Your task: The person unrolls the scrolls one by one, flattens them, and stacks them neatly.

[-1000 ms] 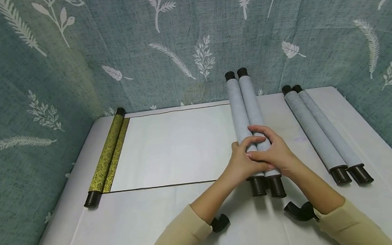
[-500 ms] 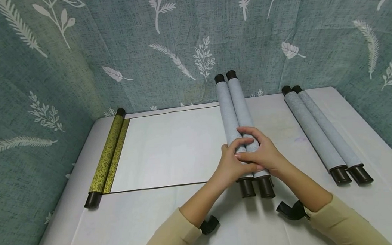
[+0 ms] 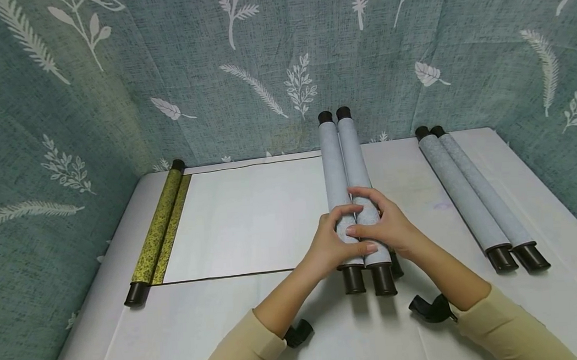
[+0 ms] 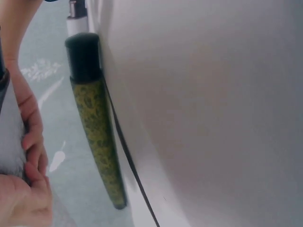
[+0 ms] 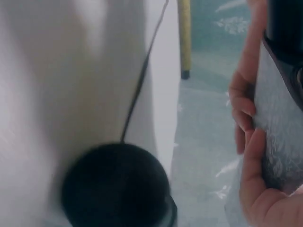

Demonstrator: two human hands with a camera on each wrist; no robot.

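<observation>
1. Two grey rolls [image 3: 334,166] have moved left since a second ago, now just right of centre.
2. Left hand [image 3: 333,240] and right hand [image 3: 386,221] grip them.
3. Left wrist view: a yellow roll [image 4: 98,137], left of centre — mostly hidden in the head view.

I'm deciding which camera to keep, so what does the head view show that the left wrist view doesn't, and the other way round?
Only the head view: the far-left yellow-green roll and the beige sleeves.
Only the left wrist view: the patterned side of a second yellow-green roll, mostly hidden behind the held grey rolls in the head view.
Both: the hands on the grey rolls, the white table and the leaf-patterned cloth.
</observation>
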